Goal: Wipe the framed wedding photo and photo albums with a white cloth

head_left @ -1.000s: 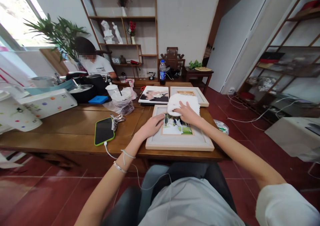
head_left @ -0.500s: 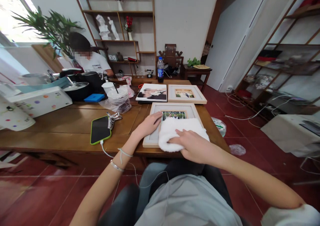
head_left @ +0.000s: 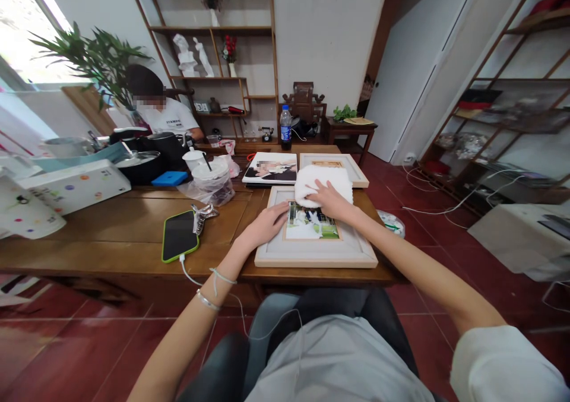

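A pale wooden picture frame with a photo in its middle lies flat on the table in front of me. My left hand rests on its left side, fingers stretched out toward the photo. On the frame's far part my right hand presses a folded white cloth, its fingers on top of the fabric. The cloth covers the photo's upper end and overlaps a second picture frame lying just behind. Left of that second frame is a white book with a photo on its cover.
A phone with a green case and cable lies left on the table. Beyond are a bagged cup, a blue box, a white carton and a bottle. A seated person is at the far left.
My right hand has slid the white cloth away from me, from the frame's near right part to its far edge, uncovering the lower photo. My left hand has stayed in place.
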A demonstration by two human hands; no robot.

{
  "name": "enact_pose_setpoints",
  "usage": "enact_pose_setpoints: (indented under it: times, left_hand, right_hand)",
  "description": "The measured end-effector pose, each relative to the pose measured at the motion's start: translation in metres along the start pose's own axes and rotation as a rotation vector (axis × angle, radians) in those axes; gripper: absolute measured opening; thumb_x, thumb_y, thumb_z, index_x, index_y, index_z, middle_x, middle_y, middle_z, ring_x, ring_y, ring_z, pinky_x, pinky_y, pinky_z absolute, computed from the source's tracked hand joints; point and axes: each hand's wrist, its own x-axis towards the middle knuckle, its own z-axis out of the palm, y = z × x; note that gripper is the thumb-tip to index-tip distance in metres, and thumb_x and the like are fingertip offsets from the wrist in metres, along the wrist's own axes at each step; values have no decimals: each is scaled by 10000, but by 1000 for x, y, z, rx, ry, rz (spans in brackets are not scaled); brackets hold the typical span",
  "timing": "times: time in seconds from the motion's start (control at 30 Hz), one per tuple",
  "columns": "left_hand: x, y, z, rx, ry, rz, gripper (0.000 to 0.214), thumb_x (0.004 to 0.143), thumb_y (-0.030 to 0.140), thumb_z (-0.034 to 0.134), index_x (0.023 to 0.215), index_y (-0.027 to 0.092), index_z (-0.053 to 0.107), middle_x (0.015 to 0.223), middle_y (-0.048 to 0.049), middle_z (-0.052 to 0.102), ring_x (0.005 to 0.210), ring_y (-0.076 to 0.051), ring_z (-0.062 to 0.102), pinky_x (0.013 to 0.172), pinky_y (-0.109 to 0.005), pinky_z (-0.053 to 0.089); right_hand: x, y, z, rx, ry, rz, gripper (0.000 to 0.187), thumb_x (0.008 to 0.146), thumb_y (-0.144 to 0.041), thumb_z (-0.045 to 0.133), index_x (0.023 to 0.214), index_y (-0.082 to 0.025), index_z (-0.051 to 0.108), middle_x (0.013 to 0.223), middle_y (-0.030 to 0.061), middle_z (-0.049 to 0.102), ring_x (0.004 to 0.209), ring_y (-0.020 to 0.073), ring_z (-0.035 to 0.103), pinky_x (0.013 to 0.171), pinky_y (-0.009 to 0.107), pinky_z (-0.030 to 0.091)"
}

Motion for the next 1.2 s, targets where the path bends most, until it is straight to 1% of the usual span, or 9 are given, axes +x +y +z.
enact_pose_setpoints:
  times: [0.1, 0.23, 0.43, 0.53, 0.63, 0.83, 0.9, 1.03, 1.2]
  left_hand:
    - [0, 1, 1, -14, 15, -8, 384, 902, 299, 384, 1217, 142, 537, 1317, -93, 498, 1247, -204, 435, 1065, -374, 335]
    - [-1, 3, 0, -19, 20, -10, 385, 903, 285, 381, 1216, 121, 536, 1314, -107, 499, 1250, -205, 432, 1072, -366, 324]
    - [-2, 5, -2, 6, 4, -39, 384, 897, 251, 375, 1214, 104, 534, 1315, -117, 497, 1243, -207, 440, 1071, -362, 327]
    - [-1, 4, -2, 1, -6, -37, 382, 888, 230, 380, 1226, 129, 525, 1323, -94, 493, 1246, -205, 436, 1073, -371, 324]
    - [-1, 3, -2, -26, -13, 0, 390, 883, 216, 384, 1247, 156, 511, 1346, -72, 471, 1256, -194, 423, 1081, -360, 313]
    - [-1, -1, 1, -25, 9, -3, 386, 896, 266, 379, 1222, 136, 538, 1320, -87, 497, 1262, -202, 414, 1079, -372, 312]
    - [-1, -3, 2, -22, 6, -2, 385, 894, 268, 382, 1226, 149, 535, 1324, -79, 494, 1258, -202, 420, 1074, -378, 320]
    - [0, -2, 2, -29, 22, -2, 375, 888, 259, 389, 1217, 165, 543, 1308, -67, 512, 1252, -205, 428, 1066, -380, 333]
    - [0, 1, 1, -50, 25, 27, 380, 887, 230, 374, 1224, 170, 539, 1309, -55, 512, 1260, -197, 418, 1072, -369, 328]
  right_hand:
    - [-16, -25, -9, 50, -54, -34, 626, 653, 89, 389, 1182, -199, 559, 1352, 106, 460, 1256, 312, 343, 947, 485, 304]
    - [-55, -67, -32, 114, -149, -103, 529, 699, 28, 415, 1148, -196, 586, 1066, 137, 621, 1051, 279, 526, 824, 378, 389]
    - [-94, -105, -54, 180, -119, -173, 551, 656, 9, 444, 1135, -223, 585, 1226, 122, 543, 1086, 269, 511, 816, 359, 395]
    - [-92, -101, -45, 201, -113, -153, 536, 678, -3, 450, 1139, -240, 586, 1222, 121, 550, 1097, 264, 513, 845, 371, 393]
    - [-81, -80, -30, 193, -85, -116, 568, 704, 19, 425, 1197, -230, 557, 1297, 140, 496, 1184, 261, 457, 919, 383, 359]
    - [-27, -20, -20, 75, -16, 74, 619, 738, 56, 372, 1288, -209, 475, 1326, 149, 458, 1166, 291, 475, 902, 377, 379]
    - [-8, -12, -19, 15, 26, 103, 616, 741, 68, 363, 1283, -201, 478, 1347, 142, 441, 1220, 307, 412, 939, 418, 346]
    - [7, -24, -10, -65, 2, 55, 625, 718, 84, 360, 1239, -221, 522, 1413, 84, 385, 1303, 320, 272, 997, 516, 250]
    - [-29, -61, -19, -2, -66, -73, 571, 706, 39, 385, 1183, -213, 572, 1332, 113, 481, 1172, 318, 437, 878, 458, 376]
